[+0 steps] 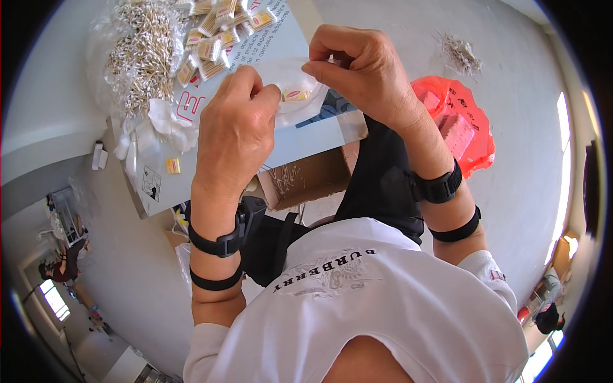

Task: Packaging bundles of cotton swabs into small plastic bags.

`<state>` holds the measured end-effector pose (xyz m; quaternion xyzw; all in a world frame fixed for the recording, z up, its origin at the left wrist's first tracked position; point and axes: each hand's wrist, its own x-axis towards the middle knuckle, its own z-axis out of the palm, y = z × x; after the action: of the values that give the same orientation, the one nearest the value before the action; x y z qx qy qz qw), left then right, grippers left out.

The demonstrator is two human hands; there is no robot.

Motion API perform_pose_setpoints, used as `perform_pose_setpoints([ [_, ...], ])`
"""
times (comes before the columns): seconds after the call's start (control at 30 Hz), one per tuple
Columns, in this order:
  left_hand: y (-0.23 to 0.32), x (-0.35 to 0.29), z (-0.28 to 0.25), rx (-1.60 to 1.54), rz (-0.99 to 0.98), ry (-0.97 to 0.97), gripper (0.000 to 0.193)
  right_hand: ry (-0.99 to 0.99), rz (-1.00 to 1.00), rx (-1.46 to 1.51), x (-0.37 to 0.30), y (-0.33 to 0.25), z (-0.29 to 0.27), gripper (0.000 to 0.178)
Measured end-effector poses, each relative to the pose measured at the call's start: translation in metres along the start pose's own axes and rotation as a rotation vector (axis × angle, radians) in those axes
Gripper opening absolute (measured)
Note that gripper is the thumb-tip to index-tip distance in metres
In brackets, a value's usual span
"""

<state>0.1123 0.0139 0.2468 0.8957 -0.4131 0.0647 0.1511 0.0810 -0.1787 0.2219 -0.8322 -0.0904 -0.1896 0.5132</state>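
A clear plastic bag [299, 75] is stretched between my two hands above the near edge of the printed board. Inside or behind its film shows a small yellow-and-white label [295, 96]; I cannot tell which. My left hand [236, 124] is closed, its curled fingers gripping the bag's left side. On the other side my right hand [367, 70] pinches the bag's edge between thumb and forefinger, and a small white bit pokes out at the fingertips. Bundles of cotton swabs [211, 50] with yellow labels lie heaped beyond my left hand.
Loose cotton swabs [147, 60] fill a clear bag at the far left. The printed board [246, 172] holds crumpled white plastic [167, 121] and a yellow label [173, 166]. Below sits an open cardboard box [319, 179]. Right, on the floor: a red bag [482, 121] and scattered swabs [458, 52].
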Motion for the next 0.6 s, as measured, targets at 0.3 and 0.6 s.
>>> perform_pose_setpoints([
  [0.3, -0.015, 0.009, 0.013, 0.218, 0.15, -0.036, 0.008, -0.134, 0.019, 0.207, -0.004, 0.016, 0.004, 0.015],
  [0.6, -0.023, 0.015, 0.002, -0.521, -0.11, 0.133, 0.015, 0.466, 0.326, 0.467, -0.021, 0.052, 0.001, 0.02],
])
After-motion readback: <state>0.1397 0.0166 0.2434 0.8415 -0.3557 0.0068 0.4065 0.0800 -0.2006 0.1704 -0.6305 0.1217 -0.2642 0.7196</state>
